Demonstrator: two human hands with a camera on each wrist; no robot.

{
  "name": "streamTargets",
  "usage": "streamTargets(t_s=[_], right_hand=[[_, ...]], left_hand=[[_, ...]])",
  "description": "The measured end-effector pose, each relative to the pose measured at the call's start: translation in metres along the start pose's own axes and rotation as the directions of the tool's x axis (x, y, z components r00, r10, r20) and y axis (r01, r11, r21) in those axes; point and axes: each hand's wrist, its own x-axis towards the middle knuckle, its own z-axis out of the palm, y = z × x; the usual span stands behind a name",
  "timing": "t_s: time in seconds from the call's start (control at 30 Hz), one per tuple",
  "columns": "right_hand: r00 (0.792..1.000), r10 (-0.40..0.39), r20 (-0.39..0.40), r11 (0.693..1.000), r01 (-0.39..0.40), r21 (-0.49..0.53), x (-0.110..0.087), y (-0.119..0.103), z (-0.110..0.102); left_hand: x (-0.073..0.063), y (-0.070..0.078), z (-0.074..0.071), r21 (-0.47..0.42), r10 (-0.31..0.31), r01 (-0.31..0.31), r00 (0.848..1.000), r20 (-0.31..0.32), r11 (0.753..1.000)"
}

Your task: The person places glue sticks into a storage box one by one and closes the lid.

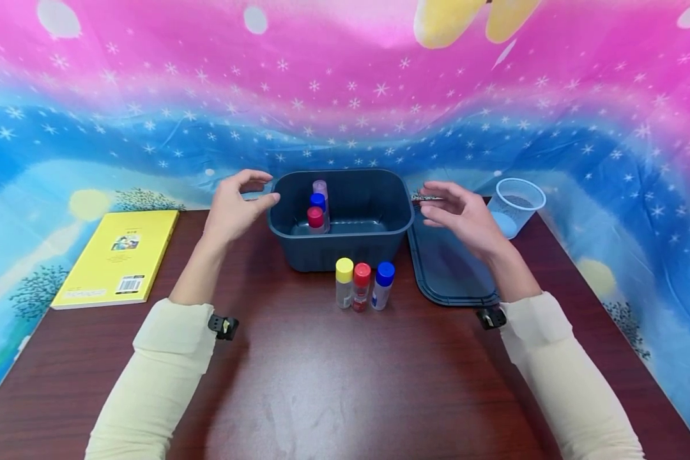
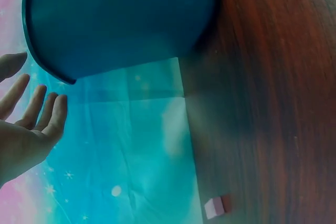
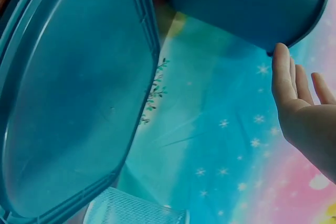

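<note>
A dark blue-grey plastic bin (image 1: 345, 249) stands upright between the hands. Inside it, near its left end, are a red-capped bottle (image 1: 315, 218), a blue-capped one (image 1: 318, 202) and a pale purple one (image 1: 320, 186). The left hand (image 1: 230, 207) hovers by the bin's left rim, fingers spread and loosely bent, holding nothing. Just off the right rim, the right hand (image 1: 460, 216) is also empty, its fingers relaxed. In front of the bin stand small bottles with a yellow cap (image 1: 344, 284), a red cap (image 1: 361, 287) and a blue cap (image 1: 383, 286).
A dark tray-like lid (image 1: 448, 262) lies right of the bin, partly under the right forearm. Behind that hand is a light blue mesh cup (image 1: 514, 207). A yellow book (image 1: 117, 259) lies at left. A patterned cloth (image 1: 345, 96) hangs along the table's back and sides.
</note>
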Motion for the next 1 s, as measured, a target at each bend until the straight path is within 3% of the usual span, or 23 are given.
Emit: streamTargets(t_s=[0.23, 0.5, 0.63, 0.8, 1.0], right_hand=[[0.995, -0.082, 0.054, 0.997, 0.082, -0.005, -0.008, -0.011, 0.008], [0.977, -0.128, 0.172, 0.989, 0.138, -0.052, -0.017, -0.013, 0.020], [0.967, -0.152, 0.203, 0.983, 0.170, -0.071, -0.022, -0.013, 0.025], [0.947, -0.172, 0.273, 0.977, 0.200, -0.076, -0.025, -0.012, 0.032], [0.918, -0.116, 0.379, 0.979, 0.170, -0.111, -0.029, -0.003, 0.040]], left_hand=[[0.000, -0.013, -0.001, -0.099, -0.095, 0.104, 0.992, 0.085, 0.990], [0.001, -0.026, 0.004, -0.292, -0.178, 0.228, 0.966, 0.190, 0.929], [0.001, -0.029, 0.006, -0.355, -0.183, 0.252, 0.959, 0.215, 0.901], [0.000, -0.031, 0.004, -0.395, -0.173, 0.246, 0.962, 0.211, 0.885], [0.000, -0.033, 0.006, -0.430, -0.168, 0.252, 0.960, 0.223, 0.867]])
